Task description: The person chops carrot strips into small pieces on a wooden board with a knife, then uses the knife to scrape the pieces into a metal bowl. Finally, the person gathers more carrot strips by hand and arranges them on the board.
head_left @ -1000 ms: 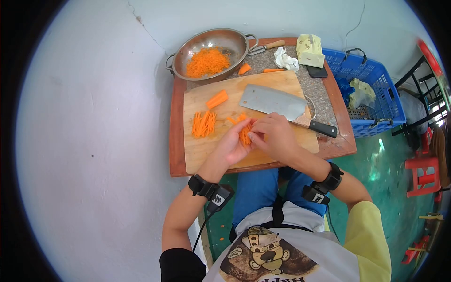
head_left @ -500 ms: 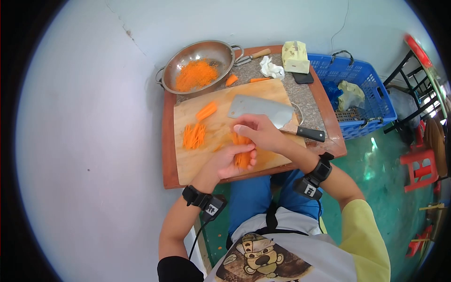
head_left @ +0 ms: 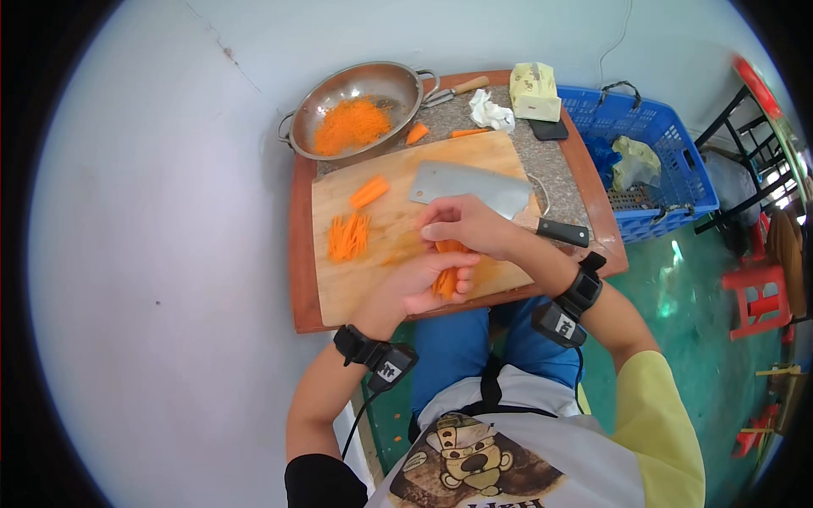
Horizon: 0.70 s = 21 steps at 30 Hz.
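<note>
My left hand (head_left: 430, 281) is closed around a bundle of carrot strips (head_left: 446, 282) over the near part of the wooden cutting board (head_left: 339, 292). Just above it, my right hand (head_left: 461, 222) has its fingers curled at the upper end of the bundle; whether it grips any strips is hidden. A pile of carrot strips (head_left: 348, 237) lies at the board's left, below a carrot piece (head_left: 369, 192). Behind my right hand the cleaver (head_left: 466, 184) lies flat, its black handle pointing right. Small shreds are scattered on the board.
A metal pan (head_left: 411, 85) with shredded carrot stands at the back left. Behind the board are a peeler (head_left: 457, 91), carrot pieces, crumpled tissue (head_left: 491, 112), a tissue pack (head_left: 534, 93) and a dark phone (head_left: 549, 129). A blue basket (head_left: 669, 135) is right of the table.
Both hands gathered strips off the board. My left hand has closed around the bundle and moved nearer the board's front edge, while my right hand shifted to its upper end. The view has shifted slightly.
</note>
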### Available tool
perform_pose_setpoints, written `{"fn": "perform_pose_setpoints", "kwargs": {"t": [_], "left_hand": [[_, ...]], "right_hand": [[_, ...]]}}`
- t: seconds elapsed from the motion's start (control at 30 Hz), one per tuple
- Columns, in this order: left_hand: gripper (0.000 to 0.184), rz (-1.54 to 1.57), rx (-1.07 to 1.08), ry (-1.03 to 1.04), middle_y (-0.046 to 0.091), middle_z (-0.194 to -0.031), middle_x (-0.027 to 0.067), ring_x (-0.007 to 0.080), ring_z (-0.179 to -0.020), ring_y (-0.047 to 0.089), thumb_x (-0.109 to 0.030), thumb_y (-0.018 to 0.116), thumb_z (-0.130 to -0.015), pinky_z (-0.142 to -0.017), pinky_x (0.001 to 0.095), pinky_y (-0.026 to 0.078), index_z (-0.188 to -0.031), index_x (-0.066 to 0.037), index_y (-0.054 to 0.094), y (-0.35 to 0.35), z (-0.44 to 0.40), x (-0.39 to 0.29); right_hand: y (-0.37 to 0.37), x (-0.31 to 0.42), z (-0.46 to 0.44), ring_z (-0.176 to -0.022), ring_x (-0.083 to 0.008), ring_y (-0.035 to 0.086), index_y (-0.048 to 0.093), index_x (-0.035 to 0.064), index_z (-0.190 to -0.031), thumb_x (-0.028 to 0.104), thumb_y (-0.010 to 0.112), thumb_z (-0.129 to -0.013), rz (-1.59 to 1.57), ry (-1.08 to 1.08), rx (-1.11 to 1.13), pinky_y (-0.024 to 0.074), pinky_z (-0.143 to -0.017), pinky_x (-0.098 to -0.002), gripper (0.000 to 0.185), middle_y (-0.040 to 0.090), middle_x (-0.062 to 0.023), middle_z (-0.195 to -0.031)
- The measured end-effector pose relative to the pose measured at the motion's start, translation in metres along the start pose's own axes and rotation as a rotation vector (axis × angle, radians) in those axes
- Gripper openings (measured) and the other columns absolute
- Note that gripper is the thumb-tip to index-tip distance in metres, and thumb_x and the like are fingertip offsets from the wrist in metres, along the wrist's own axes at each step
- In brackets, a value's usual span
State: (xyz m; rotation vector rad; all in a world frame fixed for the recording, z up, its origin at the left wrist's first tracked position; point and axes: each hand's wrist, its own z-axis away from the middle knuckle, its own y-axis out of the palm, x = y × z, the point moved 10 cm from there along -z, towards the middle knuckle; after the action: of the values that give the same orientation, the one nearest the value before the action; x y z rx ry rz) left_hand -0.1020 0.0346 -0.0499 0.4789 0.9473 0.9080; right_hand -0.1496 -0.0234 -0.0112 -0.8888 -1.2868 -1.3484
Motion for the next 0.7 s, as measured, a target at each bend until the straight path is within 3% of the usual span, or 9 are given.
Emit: {"fn": "perform_pose_setpoints", "kwargs": {"t": [0.17, 0.27, 0.33, 0.47, 0.53, 0.63, 0.7], "left_hand": [[0.010, 0.040, -0.047, 0.026, 0.048, -0.068, -0.0011, 0.0111, -0.060, 0.046, -0.016, 0.056, -0.090, -0.052, 0.0232, 0.035, -0.083, -0.012, 0.051, -0.006, 0.004, -0.003], [0.010, 0.032, -0.080, 0.044, 0.048, -0.068, -0.0011, 0.0120, -0.061, 0.048, -0.018, 0.055, -0.090, -0.051, 0.0232, 0.035, -0.082, -0.012, 0.051, -0.014, 0.005, -0.004], [0.010, 0.038, -0.054, 0.044, 0.049, -0.068, -0.0010, 0.0125, -0.061, 0.049, -0.018, 0.055, -0.091, -0.051, 0.0232, 0.035, -0.083, -0.012, 0.052, -0.010, 0.007, -0.004], [0.014, 0.003, -0.026, 0.031, 0.043, -0.064, -0.0026, 0.0112, -0.057, 0.043, -0.020, 0.053, -0.092, -0.049, 0.0232, 0.032, -0.079, -0.013, 0.050, 0.000, 0.010, -0.005], [0.015, 0.034, 0.020, 0.025, 0.041, -0.062, -0.0032, 0.0107, -0.056, 0.040, -0.020, 0.052, -0.092, -0.049, 0.0233, 0.031, -0.078, -0.014, 0.050, 0.001, 0.009, -0.004], [0.015, 0.090, 0.094, -0.030, 0.037, -0.060, -0.0041, 0.0105, -0.055, 0.036, -0.021, 0.051, -0.092, -0.048, 0.0234, 0.029, -0.079, -0.014, 0.049, 0.004, 0.009, 0.004], [0.012, 0.136, 0.068, 0.067, 0.037, -0.058, -0.0041, 0.0112, -0.057, 0.037, -0.021, 0.050, -0.092, -0.050, 0.0242, 0.031, -0.082, -0.014, 0.050, 0.004, 0.009, -0.005]], "right_hand": [[0.000, 0.016, 0.006, -0.077, -0.0138, 0.060, 0.060, -0.0017, -0.096, 0.002, 0.060, -0.080, -0.006, -0.117, 0.027, 0.0498, -0.070, -0.0262, 0.016, 0.063, -0.0057, -0.088], [0.006, 0.021, 0.009, -0.083, -0.0138, 0.061, 0.059, -0.0018, -0.098, 0.002, 0.060, -0.082, 0.144, -0.198, 0.063, 0.0505, -0.075, -0.0288, 0.017, 0.062, -0.0067, -0.090], [0.000, 0.028, 0.012, -0.089, -0.0141, 0.060, 0.059, -0.0022, -0.103, 0.007, 0.060, -0.085, 0.451, -0.215, -0.060, 0.0501, -0.079, -0.0290, 0.020, 0.063, -0.0074, -0.095], [-0.007, 0.004, 0.008, -0.092, -0.0148, 0.060, 0.061, -0.0022, -0.104, 0.011, 0.059, -0.088, 0.198, -0.060, -0.117, 0.0500, -0.080, -0.0287, 0.021, 0.064, -0.0086, -0.098], [0.007, -0.007, 0.008, -0.093, -0.0147, 0.060, 0.063, -0.0021, -0.103, 0.015, 0.058, -0.089, 0.051, 0.003, 0.045, 0.0494, -0.082, -0.0290, 0.022, 0.065, -0.0102, -0.099], [0.014, 0.016, 0.018, -0.093, -0.0148, 0.060, 0.065, -0.0021, -0.099, 0.016, 0.058, -0.089, 0.010, -0.111, 0.049, 0.0486, -0.084, -0.0293, 0.021, 0.065, -0.0103, -0.098], [0.013, 0.016, 0.018, -0.094, -0.0150, 0.060, 0.063, -0.0020, -0.101, 0.018, 0.057, -0.090, 0.043, -0.117, 0.081, 0.0482, -0.086, -0.0305, 0.023, 0.065, -0.0100, -0.099]]}}
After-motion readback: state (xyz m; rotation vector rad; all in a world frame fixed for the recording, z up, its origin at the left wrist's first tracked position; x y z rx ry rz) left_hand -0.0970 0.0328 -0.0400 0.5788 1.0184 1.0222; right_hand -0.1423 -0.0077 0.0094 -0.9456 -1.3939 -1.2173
